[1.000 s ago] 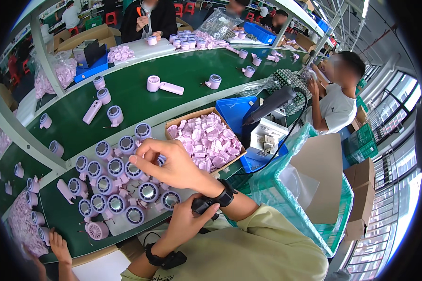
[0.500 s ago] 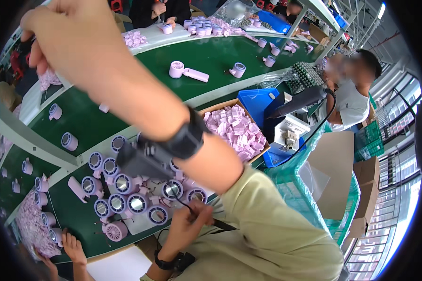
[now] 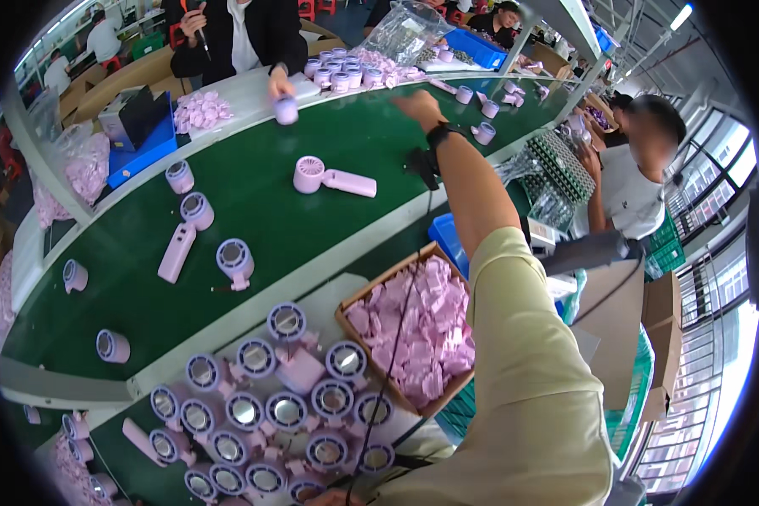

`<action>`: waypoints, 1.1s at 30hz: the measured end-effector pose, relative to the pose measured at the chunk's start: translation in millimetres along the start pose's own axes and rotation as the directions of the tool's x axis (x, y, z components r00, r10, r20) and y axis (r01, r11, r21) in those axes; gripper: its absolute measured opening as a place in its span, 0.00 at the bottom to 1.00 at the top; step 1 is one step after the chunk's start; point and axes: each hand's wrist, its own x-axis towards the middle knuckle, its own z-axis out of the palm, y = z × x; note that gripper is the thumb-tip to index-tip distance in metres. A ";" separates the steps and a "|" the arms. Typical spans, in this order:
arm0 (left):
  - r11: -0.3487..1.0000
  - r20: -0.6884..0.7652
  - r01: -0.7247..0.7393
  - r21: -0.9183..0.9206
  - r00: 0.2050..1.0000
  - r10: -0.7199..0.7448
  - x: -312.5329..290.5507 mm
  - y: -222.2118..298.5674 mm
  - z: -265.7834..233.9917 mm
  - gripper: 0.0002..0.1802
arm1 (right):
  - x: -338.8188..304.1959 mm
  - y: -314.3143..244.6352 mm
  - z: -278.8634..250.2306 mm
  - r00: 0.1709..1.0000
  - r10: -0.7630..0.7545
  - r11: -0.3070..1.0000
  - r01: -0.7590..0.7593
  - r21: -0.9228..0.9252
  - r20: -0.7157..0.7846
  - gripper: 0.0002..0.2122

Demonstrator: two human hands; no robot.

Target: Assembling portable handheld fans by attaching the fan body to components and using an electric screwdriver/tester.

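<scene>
My right hand (image 3: 417, 108), a dark band at its wrist, reaches over the far side of the green conveyor belt (image 3: 312, 232). Its fingers look stretched to the left, with nothing visible in them. A lilac handheld fan (image 3: 309, 174) with its handle out to one side lies on the belt, left of that arm. My left hand (image 3: 333, 497) shows only as a sliver at the bottom edge, its fingers hidden. A black cable (image 3: 388, 375) runs from near it up to the right wrist. Many round lilac fan heads (image 3: 245, 411) with silver centres stand beside it on the near bench.
A cardboard box (image 3: 369, 357) full of pink plastic parts stands left of my right sleeve. More fan heads (image 3: 234, 257) sit along the belt. Across it, a co-worker's hand (image 3: 280, 84) is at a fan head (image 3: 285, 110). Another person (image 3: 637, 190) works at the right.
My right arm has swung from the upper left to the right, over the belt. My left hand has dropped nearly out of view. The view has shifted, showing more of the belt and bench.
</scene>
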 end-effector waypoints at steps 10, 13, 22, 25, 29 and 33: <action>0.999 0.086 0.050 0.016 0.995 -0.051 42.0 114.7 3.2 0.24 | 64.5 86.8 4.6 0.920 0.351 0.915 -0.377 -0.147 -0.172 0.39; 0.963 -0.029 0.241 -0.120 0.969 -0.246 15.0 128.6 -10.9 0.23 | 84.3 157.8 -14.2 0.901 0.284 0.917 -0.355 -0.181 -0.327 0.45; 0.955 -0.322 0.177 -0.239 0.913 -0.251 -21.8 86.8 -6.8 0.24 | 140.1 268.1 11.3 0.954 0.137 0.983 -0.096 -0.159 0.268 0.38; 0.957 -0.418 0.163 -0.242 0.872 -0.254 -32.2 85.4 -6.7 0.24 | 123.2 256.7 43.3 0.989 0.121 0.942 -0.140 -0.304 -0.080 0.37; 0.964 -0.510 0.130 -0.231 0.828 -0.234 -43.8 90.4 -8.1 0.24 | 110.2 224.5 51.1 0.958 0.090 0.972 -0.145 -0.187 -0.272 0.39; 0.973 -0.597 0.089 -0.215 0.776 -0.203 -51.5 96.1 -8.1 0.24 | 92.2 180.9 54.5 0.984 0.177 0.972 -0.179 -0.150 -0.022 0.39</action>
